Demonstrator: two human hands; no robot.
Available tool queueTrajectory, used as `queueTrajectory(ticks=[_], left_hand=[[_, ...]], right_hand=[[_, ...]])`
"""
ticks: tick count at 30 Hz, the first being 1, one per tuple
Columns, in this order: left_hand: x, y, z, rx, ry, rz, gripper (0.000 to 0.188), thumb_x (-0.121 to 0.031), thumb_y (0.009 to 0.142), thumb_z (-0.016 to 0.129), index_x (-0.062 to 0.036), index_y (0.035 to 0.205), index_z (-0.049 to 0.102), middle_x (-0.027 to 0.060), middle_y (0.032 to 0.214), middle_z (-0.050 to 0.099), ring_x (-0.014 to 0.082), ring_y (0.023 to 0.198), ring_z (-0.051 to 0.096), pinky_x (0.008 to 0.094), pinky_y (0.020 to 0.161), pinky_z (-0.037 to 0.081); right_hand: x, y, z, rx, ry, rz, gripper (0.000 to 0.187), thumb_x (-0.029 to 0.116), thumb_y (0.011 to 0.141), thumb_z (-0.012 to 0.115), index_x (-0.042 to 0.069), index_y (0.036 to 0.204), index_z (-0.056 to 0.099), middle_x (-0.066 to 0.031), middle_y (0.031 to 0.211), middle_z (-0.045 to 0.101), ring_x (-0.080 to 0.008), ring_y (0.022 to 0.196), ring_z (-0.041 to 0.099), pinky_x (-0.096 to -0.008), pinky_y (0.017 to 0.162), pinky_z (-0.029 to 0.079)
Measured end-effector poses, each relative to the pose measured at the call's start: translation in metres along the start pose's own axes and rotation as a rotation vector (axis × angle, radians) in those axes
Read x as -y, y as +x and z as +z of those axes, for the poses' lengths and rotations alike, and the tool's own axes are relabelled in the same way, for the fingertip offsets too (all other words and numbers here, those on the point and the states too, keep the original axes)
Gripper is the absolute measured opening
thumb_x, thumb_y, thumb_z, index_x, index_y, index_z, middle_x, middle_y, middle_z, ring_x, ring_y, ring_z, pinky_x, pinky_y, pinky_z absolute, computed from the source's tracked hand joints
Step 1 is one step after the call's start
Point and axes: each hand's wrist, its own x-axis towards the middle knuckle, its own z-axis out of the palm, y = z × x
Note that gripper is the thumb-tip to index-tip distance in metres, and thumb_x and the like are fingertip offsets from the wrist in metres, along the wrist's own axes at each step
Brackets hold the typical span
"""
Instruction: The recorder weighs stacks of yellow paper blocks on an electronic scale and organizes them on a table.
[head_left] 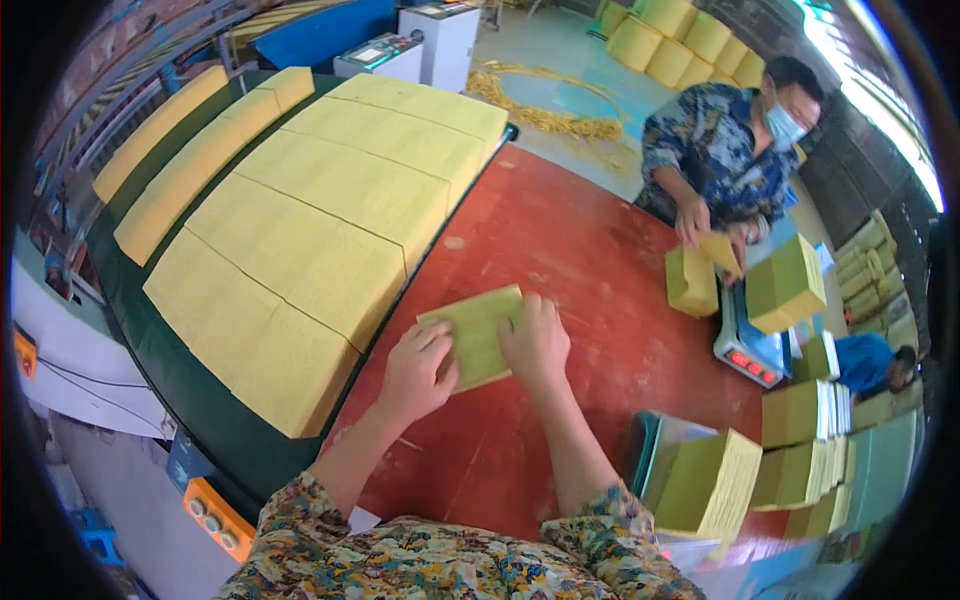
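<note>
Between my two hands is a stack of yellow paper sheets (478,335), held just over the red tabletop. My left hand (420,370) grips its left side, fingers curled over the edge. At the stack's right side my right hand (537,340) is closed on it, the thumb lying over the top sheet. How thick the stack is cannot be made out from above. To the left, big yellow paper blocks (310,225) lie in rows on a dark green conveyor belt (150,310).
Across the red table (600,400), a masked co-worker (715,150) handles yellow paper beside a digital scale (752,345) bearing a block. Another scale with a paper stack (705,480) stands near right, by more stacks (800,415). An orange switch panel (218,520) sits below the belt.
</note>
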Motion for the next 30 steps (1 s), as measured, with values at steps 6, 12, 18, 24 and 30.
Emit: queueTrajectory(ticks=[6, 12, 18, 24, 30], left_hand=[[-0.078, -0.075, -0.034, 0.418, -0.235, 0.286, 0.031, -0.008, 0.076, 0.069, 0.0024, 0.105, 0.064, 0.0171, 0.123, 0.063, 0.0358, 0.119, 0.058, 0.0436, 0.102, 0.05], [-0.125, -0.084, -0.036, 0.568, -0.31, 0.481, 0.032, -0.001, 0.074, 0.063, 0.0024, 0.106, 0.066, 0.0156, 0.124, 0.063, 0.0343, 0.123, 0.057, 0.0446, 0.105, 0.049], [-0.162, -0.148, -0.048, 0.222, -0.188, 0.134, 0.038, 0.001, 0.081, 0.061, 0.0025, 0.118, 0.06, 0.0183, 0.126, 0.06, 0.0347, 0.121, 0.058, 0.0428, 0.103, 0.047], [-0.227, -0.265, -0.029, -0.02, -0.496, -0.803, 0.057, -0.024, 0.09, 0.067, 0.0002, 0.136, 0.044, 0.0135, 0.119, 0.058, 0.0247, 0.106, 0.058, 0.0351, 0.09, 0.048], [-0.258, -0.281, -0.017, 0.111, -1.096, -1.103, 0.063, -0.051, 0.101, 0.042, -0.0107, 0.149, 0.035, 0.0074, 0.141, 0.051, 0.0192, 0.128, 0.05, 0.0402, 0.104, 0.042]], right_hand=[[-0.038, -0.186, -0.116, 0.122, 0.091, 0.177, 0.036, 0.029, 0.085, 0.067, 0.002, 0.108, 0.059, -0.0188, 0.102, 0.064, -0.0366, 0.096, 0.065, -0.0477, 0.08, 0.054], [-0.061, -0.223, -0.125, 0.019, 0.188, -0.103, 0.035, 0.026, 0.086, 0.067, 0.005, 0.113, 0.064, -0.0178, 0.101, 0.068, -0.0366, 0.095, 0.066, -0.0454, 0.082, 0.053], [-0.071, -0.272, -0.121, 0.222, 0.256, -0.071, 0.031, 0.027, 0.086, 0.067, 0.007, 0.109, 0.063, -0.0176, 0.095, 0.068, -0.0362, 0.09, 0.067, -0.0461, 0.078, 0.053], [-0.076, -0.325, -0.117, 0.166, 0.295, -0.092, 0.029, 0.029, 0.085, 0.067, 0.003, 0.093, 0.058, -0.0189, 0.087, 0.066, -0.0385, 0.079, 0.067, -0.0474, 0.068, 0.054], [-0.081, -0.353, -0.115, 0.095, 0.327, -0.052, 0.033, 0.03, 0.086, 0.068, 0.001, 0.095, 0.056, -0.0214, 0.088, 0.066, -0.0395, 0.078, 0.067, -0.048, 0.067, 0.054]])
